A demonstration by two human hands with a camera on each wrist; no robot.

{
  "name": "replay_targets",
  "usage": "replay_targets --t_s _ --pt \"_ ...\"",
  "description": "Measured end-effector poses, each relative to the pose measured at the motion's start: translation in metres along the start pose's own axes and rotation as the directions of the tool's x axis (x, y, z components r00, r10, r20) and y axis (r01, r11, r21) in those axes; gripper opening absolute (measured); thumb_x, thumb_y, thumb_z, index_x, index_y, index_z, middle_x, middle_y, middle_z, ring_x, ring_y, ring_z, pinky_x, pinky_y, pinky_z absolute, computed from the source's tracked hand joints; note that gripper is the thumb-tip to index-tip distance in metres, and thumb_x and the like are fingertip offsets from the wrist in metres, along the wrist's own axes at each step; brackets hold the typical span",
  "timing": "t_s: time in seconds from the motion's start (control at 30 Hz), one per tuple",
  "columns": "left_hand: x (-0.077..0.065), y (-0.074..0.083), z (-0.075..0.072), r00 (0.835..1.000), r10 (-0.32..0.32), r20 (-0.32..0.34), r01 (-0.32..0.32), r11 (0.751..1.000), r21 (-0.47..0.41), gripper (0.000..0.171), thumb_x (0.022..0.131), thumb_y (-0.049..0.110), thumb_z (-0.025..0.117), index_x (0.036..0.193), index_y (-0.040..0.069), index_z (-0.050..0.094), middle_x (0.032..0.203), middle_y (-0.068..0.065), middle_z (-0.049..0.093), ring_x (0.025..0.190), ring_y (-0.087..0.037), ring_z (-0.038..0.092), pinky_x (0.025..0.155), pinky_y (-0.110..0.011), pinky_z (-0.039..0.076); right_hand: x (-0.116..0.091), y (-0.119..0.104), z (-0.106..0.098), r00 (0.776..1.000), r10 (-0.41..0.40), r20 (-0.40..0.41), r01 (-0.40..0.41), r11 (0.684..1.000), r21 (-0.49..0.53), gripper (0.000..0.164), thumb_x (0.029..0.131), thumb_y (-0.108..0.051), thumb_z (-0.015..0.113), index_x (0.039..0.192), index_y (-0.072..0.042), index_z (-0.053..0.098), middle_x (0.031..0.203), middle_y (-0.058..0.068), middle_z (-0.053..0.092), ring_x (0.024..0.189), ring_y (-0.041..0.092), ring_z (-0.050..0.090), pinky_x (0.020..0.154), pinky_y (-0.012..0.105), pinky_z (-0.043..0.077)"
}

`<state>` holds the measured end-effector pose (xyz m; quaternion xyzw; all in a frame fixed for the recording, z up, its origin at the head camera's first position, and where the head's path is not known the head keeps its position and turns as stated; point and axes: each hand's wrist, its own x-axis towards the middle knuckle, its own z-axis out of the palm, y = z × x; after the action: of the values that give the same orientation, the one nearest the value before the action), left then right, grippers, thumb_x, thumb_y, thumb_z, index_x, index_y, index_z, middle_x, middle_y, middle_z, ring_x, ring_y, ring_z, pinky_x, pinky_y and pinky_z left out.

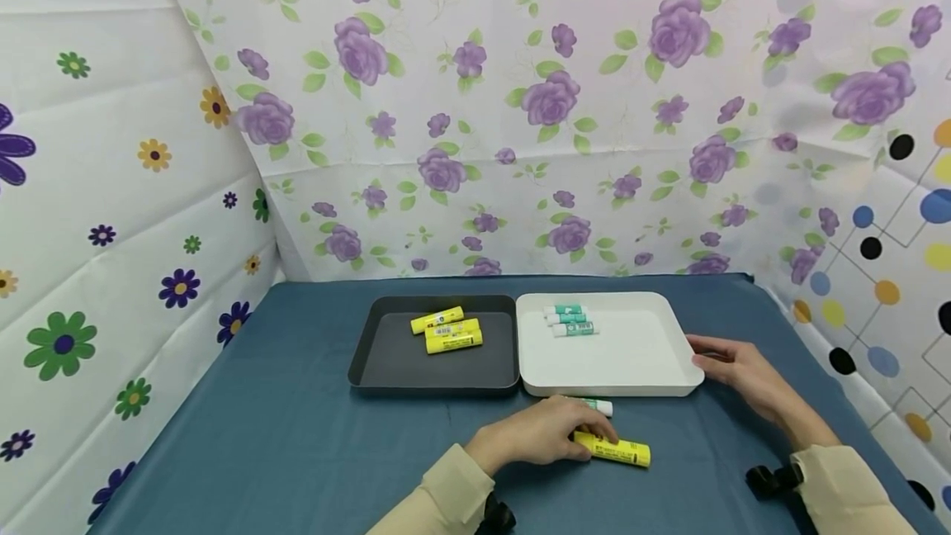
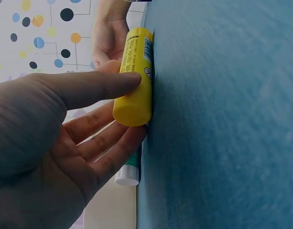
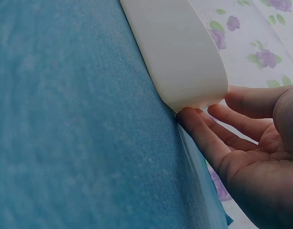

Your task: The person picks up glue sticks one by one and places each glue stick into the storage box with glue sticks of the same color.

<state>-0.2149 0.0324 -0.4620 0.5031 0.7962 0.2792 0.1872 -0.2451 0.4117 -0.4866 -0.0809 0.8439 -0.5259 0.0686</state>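
Observation:
My left hand holds the left end of a yellow glue stick lying near the front of the table. In the left wrist view its thumb presses on the glue stick, with fingers on the other side. Just behind that hand, a green-and-white glue stick is partly hidden by the fingers. My right hand touches the outer right side of the white tray, fingers nearly straight. The right wrist view shows its fingertips against the tray's rounded corner.
Left of the white tray, a dark grey tray holds several yellow glue sticks. Several green-and-white glue sticks lie in the white tray. Blue cloth covers the table, and flowered sheets hang behind it.

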Motion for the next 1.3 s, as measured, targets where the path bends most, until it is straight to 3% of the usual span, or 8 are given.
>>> replay_targets --t_s 0.97,1.3 --pt "-0.001 -0.002 -0.006 1.0 0.007 -0.028 -0.006 0.999 0.034 0.034 0.102 0.018 0.07 0.135 0.024 0.07 0.126 0.014 0.067 0.105 0.008 0.057 0.092 -0.012 0.046 -0.001 -0.002 0.0 1.0 -0.011 0.0 0.011 0.999 -0.035 0.063 0.108 -0.032 0.06 0.156 0.005 0.041 0.153 0.033 0.044 0.109 -0.012 0.056 0.088 0.02 0.053" --pt "-0.007 0.004 -0.017 0.996 0.002 -0.09 -0.008 0.997 -0.072 0.033 0.103 0.018 0.068 0.136 0.021 0.07 0.128 0.013 0.067 0.101 0.007 0.058 0.088 -0.014 0.05 0.0 -0.001 0.0 1.0 -0.012 0.0 0.012 1.0 -0.024 0.063 0.108 -0.029 0.06 0.157 0.005 0.041 0.153 0.034 0.044 0.109 -0.013 0.056 0.088 0.018 0.053"
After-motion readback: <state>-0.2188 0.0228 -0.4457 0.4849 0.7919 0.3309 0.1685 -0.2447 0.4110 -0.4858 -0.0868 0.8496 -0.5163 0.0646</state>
